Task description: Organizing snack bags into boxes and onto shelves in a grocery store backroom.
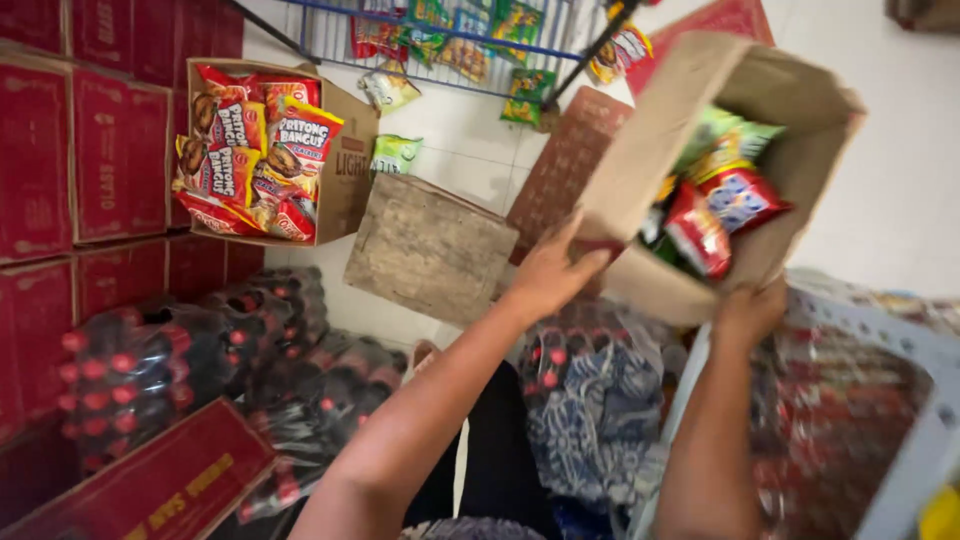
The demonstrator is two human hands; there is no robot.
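Both hands are gripping a tilted brown cardboard box (690, 150) of red and green snack packets (715, 205): left hand (548, 275) clasping its side, right hand (750, 310) seemingly cupping underneath, fingers mostly hidden.

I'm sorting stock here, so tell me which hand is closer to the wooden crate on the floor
Left. The left hand grips the tilted cardboard box just right of the wooden crate; the right hand supports the box's far side, farther from the crate.

I see a matt brown cardboard box (700, 130); glossy plastic snack packets (715, 215) inside; a rough, worn wooden block (430, 250); smooth pale floor tiles (880, 200).
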